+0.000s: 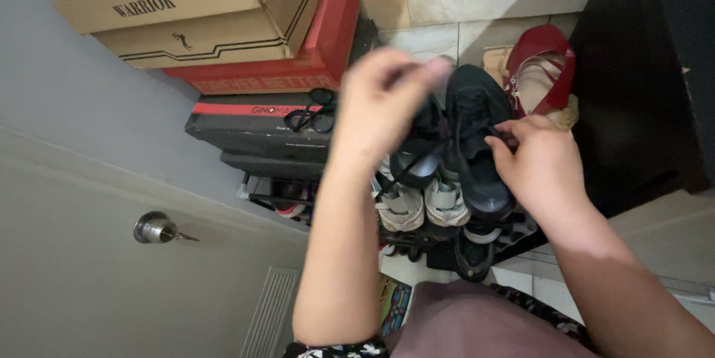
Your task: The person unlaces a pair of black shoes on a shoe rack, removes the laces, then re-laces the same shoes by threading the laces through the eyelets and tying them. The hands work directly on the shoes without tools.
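Observation:
A pair of black lace-up shoes (473, 131) sits on top of a shoe rack, toes toward me. My left hand (383, 101) is closed over the left black shoe and pinches its black lace, which trails down from the fingers. My right hand (540, 164) rests on the side of the right black shoe, fingertips gripping its laces near the tongue. Both forearms reach in from the bottom of the view.
Stacked shoe boxes, two brown (197, 8), one red (298, 67) and one black (257, 131), stand at the left. A red strappy sandal (540, 67) lies behind the black shoes. Grey sandals (424, 205) fill the rack below. A door with a metal knob (153, 227) is at the left.

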